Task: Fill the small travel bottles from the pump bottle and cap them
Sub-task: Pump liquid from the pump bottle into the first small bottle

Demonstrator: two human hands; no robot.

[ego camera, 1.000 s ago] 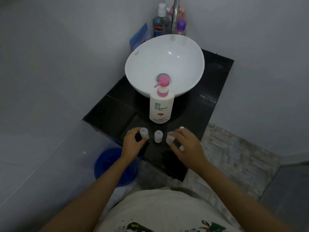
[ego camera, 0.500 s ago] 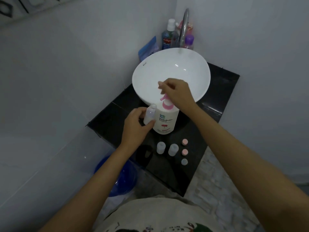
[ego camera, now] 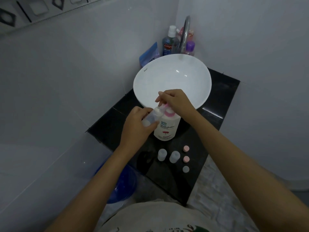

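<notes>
One small bottle (ego camera: 151, 118) is gripped by the left hand (ego camera: 137, 126) at the pump bottle (ego camera: 167, 125), whose pump is covered by the right hand (ego camera: 177, 102). Two bottles (ego camera: 162, 154) and three caps (ego camera: 186, 159) wait unfilled and unfitted on the worktop (ego camera: 215, 131).

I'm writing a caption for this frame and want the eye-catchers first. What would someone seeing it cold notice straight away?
First, the big white bowl-shaped basin on the black glossy counter. Just in front of it, the left hand tilts a small clear travel bottle to the pink pump of the white pump bottle, which the right hand covers. Nearer, two open small bottles stand beside three loose round caps.
</notes>
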